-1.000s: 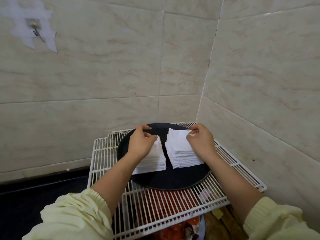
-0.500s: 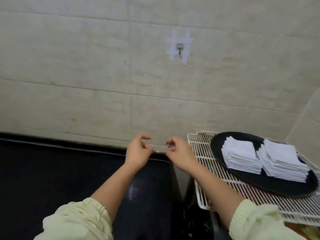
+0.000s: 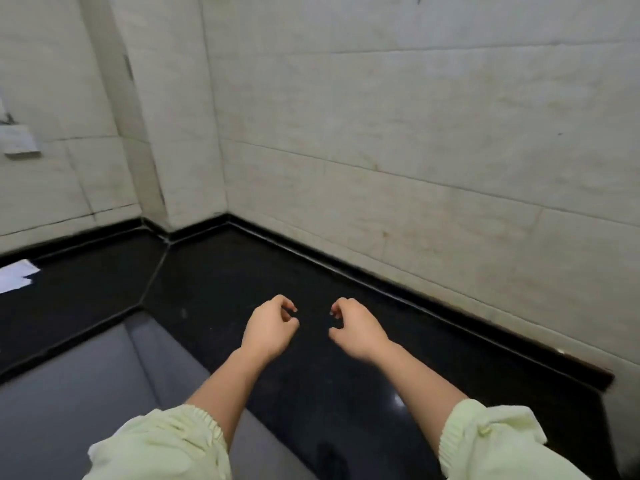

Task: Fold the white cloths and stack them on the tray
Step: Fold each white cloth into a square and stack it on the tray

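- The left hand (image 3: 268, 332) and the right hand (image 3: 358, 332) are held out side by side, apart, backs up, above the black table (image 3: 242, 271).
- Both hands have the fingers curled in toward the thumb, with only a narrow gap, and nothing shows between them; neither holds anything.
- Pale yellow-green sleeves, the left sleeve (image 3: 162, 445) and the right sleeve (image 3: 491, 441), are pushed up, leaving the forearms bare.
- Below and left of the left hand lies a lower grey surface (image 3: 69, 393), bordered by the table's edge.
- A white cloth (image 3: 15, 279) lies flat on the table, well off to the left of the left hand and farther back.
- The frame edge cuts the cloth, so its full long axis cannot be told; the visible part runs roughly left to right, with a corner pointing right, toward the hands.
- A cream tiled wall (image 3: 415, 133) rises behind the table, beyond and to the right of the hands.
- A white wall fitting (image 3: 19, 143) sits high up, far to the left.
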